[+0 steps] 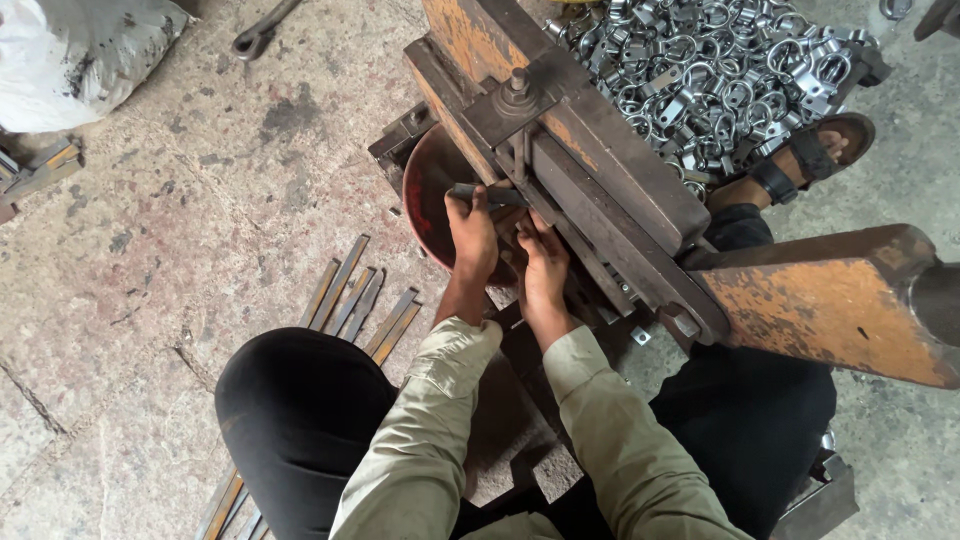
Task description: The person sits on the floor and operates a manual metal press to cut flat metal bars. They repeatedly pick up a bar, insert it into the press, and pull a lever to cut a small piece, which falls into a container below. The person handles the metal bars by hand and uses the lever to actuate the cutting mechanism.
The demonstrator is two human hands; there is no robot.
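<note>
A heap of shiny metal rings and clamps (pixel 735 75) is lying piled at the far side, just beside a sandalled foot (pixel 800 160). Flat metal strips (pixel 360 300) are lying side by side on the stained concrete floor (pixel 150 280). A white sack (pixel 75 55) is slumping in the corner.

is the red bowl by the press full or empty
Looks empty: the red bowl shows only bare inner wall; the left hand and the press hide the rest.
</note>
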